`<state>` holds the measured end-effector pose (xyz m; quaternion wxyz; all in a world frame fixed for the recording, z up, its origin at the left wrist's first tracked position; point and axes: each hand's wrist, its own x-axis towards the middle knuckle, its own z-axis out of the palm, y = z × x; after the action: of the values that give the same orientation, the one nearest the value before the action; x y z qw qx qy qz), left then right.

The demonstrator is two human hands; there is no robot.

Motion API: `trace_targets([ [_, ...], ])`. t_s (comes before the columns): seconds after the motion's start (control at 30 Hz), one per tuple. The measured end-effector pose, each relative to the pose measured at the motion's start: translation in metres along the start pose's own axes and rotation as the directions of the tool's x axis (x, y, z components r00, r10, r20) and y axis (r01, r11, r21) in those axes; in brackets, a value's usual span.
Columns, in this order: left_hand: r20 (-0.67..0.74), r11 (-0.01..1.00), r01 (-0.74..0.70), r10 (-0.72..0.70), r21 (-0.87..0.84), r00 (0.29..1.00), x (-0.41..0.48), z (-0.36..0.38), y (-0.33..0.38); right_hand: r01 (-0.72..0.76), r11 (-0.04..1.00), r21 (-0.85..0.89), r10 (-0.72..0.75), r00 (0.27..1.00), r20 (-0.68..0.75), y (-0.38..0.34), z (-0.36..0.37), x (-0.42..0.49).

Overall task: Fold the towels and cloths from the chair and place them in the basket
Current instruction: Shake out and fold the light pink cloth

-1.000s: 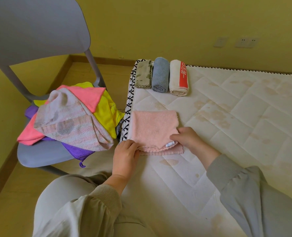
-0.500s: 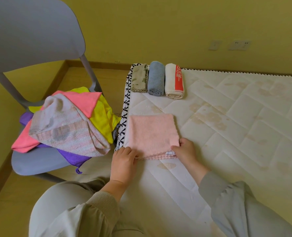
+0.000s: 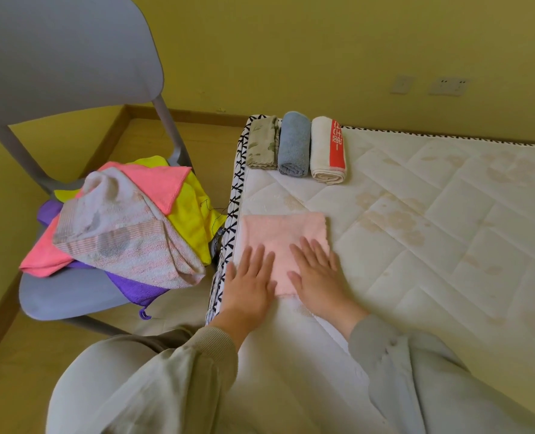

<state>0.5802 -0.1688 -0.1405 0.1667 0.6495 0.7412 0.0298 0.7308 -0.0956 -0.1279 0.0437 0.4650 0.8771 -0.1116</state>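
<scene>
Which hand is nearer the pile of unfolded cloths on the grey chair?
Left. The left hand lies flat on the folded pink towel's chair-side edge; the right hand presses its far side, farther from the pile of unfolded cloths.

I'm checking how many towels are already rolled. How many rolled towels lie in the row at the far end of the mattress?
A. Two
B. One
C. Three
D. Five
C: three lie side by side on the mattress, a tan towel, a blue towel and a white towel with a red stripe.
</scene>
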Motion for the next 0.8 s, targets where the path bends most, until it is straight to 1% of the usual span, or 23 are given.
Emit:
trace_targets([
  [0.03,0.039,0.998,-0.015,0.012,0.062,0.999,-0.003,0.005,-0.007,0.000,0.999,-0.041,0.002,0.999,0.033,0.004,0.008,-0.003],
  [0.07,0.046,0.996,-0.030,0.026,0.089,0.999,-0.004,0.008,-0.013,-0.002,0.998,-0.055,0.004,0.999,0.044,0.008,0.014,-0.005],
  [0.13,0.053,0.994,-0.043,0.038,0.103,0.998,-0.005,0.008,-0.020,-0.005,0.999,-0.033,0.007,0.999,0.048,0.013,0.016,-0.005],
  [0.23,0.031,0.997,-0.051,0.050,0.058,0.998,-0.004,0.006,-0.021,-0.021,1.000,0.016,0.020,0.997,0.078,0.021,0.010,-0.004],
  [0.27,0.037,0.999,-0.036,0.036,0.004,0.999,-0.001,0.006,-0.024,-0.033,0.999,0.038,0.029,0.995,0.094,0.023,0.006,-0.005],
  [0.3,-0.001,0.994,-0.024,0.024,-0.105,1.000,0.001,-0.001,-0.024,-0.051,0.996,0.069,0.044,0.993,0.108,0.026,0.002,-0.005],
  [0.33,-0.113,0.968,-0.042,0.014,-0.249,0.993,0.005,-0.006,-0.025,-0.087,0.989,0.120,0.075,0.992,0.105,0.027,-0.006,-0.004],
  [0.37,-0.231,0.927,-0.054,-0.036,-0.371,0.972,0.009,-0.015,-0.024,-0.155,0.967,0.204,0.140,0.986,0.088,0.027,-0.015,-0.003],
  [0.4,-0.295,0.874,-0.018,-0.144,-0.485,0.945,0.014,-0.023,-0.023,-0.241,0.919,0.312,0.233,0.970,0.063,0.029,-0.024,0.001],
  [0.43,-0.245,0.806,0.086,-0.278,-0.586,0.929,0.020,-0.034,-0.021,-0.333,0.847,0.414,0.340,0.939,0.058,0.032,-0.033,0.007],
  [0.47,-0.110,0.718,0.223,-0.385,-0.659,0.916,0.026,-0.044,-0.020,-0.414,0.757,0.506,0.434,0.897,0.084,0.038,-0.040,0.016],
  [0.5,0.059,0.611,0.350,-0.443,-0.710,0.895,0.033,-0.053,-0.019,-0.487,0.656,0.577,0.500,0.853,0.151,0.044,-0.047,0.027],
  [0.53,0.212,0.501,0.448,-0.459,-0.740,0.863,0.039,-0.060,-0.018,-0.541,0.539,0.645,0.528,0.814,0.242,0.050,-0.051,0.037],
  [0.6,0.418,0.297,0.570,-0.444,-0.766,0.793,0.049,-0.071,-0.017,-0.623,0.304,0.720,0.509,0.745,0.430,0.055,-0.059,0.052],
  [0.63,0.462,0.242,0.603,-0.451,-0.760,0.764,0.053,-0.076,-0.017,-0.652,0.252,0.715,0.492,0.723,0.485,0.057,-0.060,0.058],
  [0.67,0.480,0.223,0.622,-0.463,-0.750,0.745,0.056,-0.077,-0.019,-0.677,0.244,0.694,0.471,0.709,0.526,0.058,-0.061,0.062],
  [0.73,0.499,0.224,0.651,-0.480,-0.725,0.721,0.059,-0.077,-0.019,-0.705,0.250,0.664,0.421,0.697,0.581,0.057,-0.064,0.068],
  [0.8,0.507,0.209,0.657,-0.484,-0.724,0.713,0.061,-0.077,-0.019,-0.732,0.217,0.646,0.377,0.673,0.636,0.058,-0.067,0.072],
])
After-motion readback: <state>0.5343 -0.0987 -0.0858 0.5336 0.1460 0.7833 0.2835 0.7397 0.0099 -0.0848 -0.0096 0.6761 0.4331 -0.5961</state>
